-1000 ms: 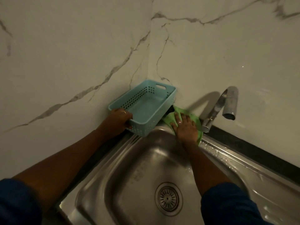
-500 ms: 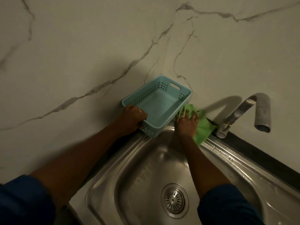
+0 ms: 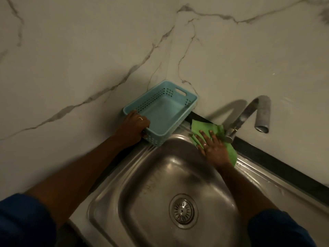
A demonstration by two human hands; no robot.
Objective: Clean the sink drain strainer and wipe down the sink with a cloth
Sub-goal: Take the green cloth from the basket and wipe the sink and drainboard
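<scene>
Fingers (image 3: pixel 204 135) of right hand (image 3: pixel 213 150) spread flat on green cloth (image 3: pixel 204 128), wiping sink (image 3: pixel 124 175) rim by tap (image 3: pixel 249 113); left hand (image 3: pixel 134 128) grips blue basket (image 3: pixel 160 113). Next, probably: basin, slow strokes.

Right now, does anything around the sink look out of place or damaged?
Only the blue basket: the left hand holds it tipped up off the sink rim. The right hand presses the green cloth flat. Nothing looks damaged.
</scene>
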